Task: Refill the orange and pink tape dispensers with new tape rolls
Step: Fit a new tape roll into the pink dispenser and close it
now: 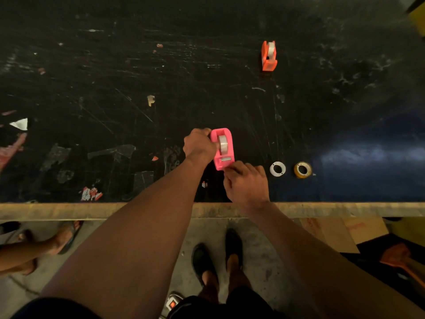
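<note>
**Both hands on the pink dispenser at the near edge**

The pink dispenser (226,134) sits on the black, scratched surface (207,88), close to its wooden front edge (69,210). A clear tape roll (222,142) stands in its well, with the metal cutter (225,159) at the end nearest the person.

The left hand (199,146) grips the dispenser from its left side, with its fingers curled around the far corner of the body. The right hand (246,183) comes in from the near side. Its fingers (231,168) are bent and bunched together, touching the dispenser's near end just below the cutter. Whether they pinch a tape end there cannot be told.

The orange dispenser (268,62) stands well apart, farther back and to the right, with a clear roll (271,49) in it. Just to the right of the right hand, a white ring (277,169) and a yellow ring (302,169) lie flat on the surface, near each other but not touching.

Scraps of old tape and paper are stuck across the left part of the surface.
</note>
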The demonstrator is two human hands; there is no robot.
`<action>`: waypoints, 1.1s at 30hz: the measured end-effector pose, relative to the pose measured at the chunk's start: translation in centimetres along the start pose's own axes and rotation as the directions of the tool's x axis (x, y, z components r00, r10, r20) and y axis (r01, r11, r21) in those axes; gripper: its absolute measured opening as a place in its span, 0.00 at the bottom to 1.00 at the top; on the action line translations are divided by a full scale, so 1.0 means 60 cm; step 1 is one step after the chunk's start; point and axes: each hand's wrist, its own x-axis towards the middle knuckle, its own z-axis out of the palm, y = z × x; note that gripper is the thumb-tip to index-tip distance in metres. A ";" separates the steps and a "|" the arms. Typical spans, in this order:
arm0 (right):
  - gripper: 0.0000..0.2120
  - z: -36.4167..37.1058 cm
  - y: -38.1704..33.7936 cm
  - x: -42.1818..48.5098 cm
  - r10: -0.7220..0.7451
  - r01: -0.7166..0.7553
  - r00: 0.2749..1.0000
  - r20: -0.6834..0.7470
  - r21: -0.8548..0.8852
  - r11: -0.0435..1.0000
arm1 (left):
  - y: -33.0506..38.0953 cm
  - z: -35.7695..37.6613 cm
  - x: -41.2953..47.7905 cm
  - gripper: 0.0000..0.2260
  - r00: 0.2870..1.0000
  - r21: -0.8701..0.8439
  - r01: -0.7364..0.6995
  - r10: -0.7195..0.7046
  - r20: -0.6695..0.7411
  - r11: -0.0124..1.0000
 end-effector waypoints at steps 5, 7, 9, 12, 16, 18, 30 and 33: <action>0.05 0.006 0.001 0.007 0.099 -0.098 0.995 -0.005 0.048 0.994 | -0.001 -0.001 0.003 0.20 1.000 -0.014 0.009 -0.009 0.024 1.000; 0.07 0.005 -0.001 0.016 0.160 -0.159 0.987 -0.005 0.084 0.984 | -0.001 -0.001 0.004 0.20 1.000 -0.013 0.011 -0.010 0.030 1.000; 0.08 0.007 -0.006 0.021 0.203 -0.204 0.979 0.014 0.131 0.970 | -0.001 -0.001 0.006 0.19 0.999 -0.004 0.013 -0.013 0.039 1.000; 0.12 0.010 -0.010 0.022 0.294 -0.294 0.955 0.046 0.297 0.909 | -0.001 0.000 0.005 0.17 0.998 -0.026 0.020 -0.019 0.055 0.999; 0.27 0.008 -0.005 0.036 0.349 -0.395 0.919 0.186 0.460 0.795 | 0.001 -0.005 0.001 0.17 0.995 -0.095 0.056 -0.048 0.087 0.994; 0.34 0.004 0.004 0.051 0.349 -0.457 0.885 0.308 0.442 0.772 | 0.002 -0.008 -0.002 0.17 0.991 -0.121 0.078 -0.063 0.121 0.990; 0.24 -0.007 0.018 0.080 0.282 -0.413 0.903 0.324 0.476 0.777 | 0.006 -0.014 0.004 0.16 0.982 -0.141 0.060 -0.033 0.188 0.988; 0.27 -0.009 0.026 0.105 0.297 -0.423 0.902 0.312 0.514 0.746 | 0.015 -0.020 0.023 0.19 0.979 -0.202 0.069 -0.028 0.202 0.977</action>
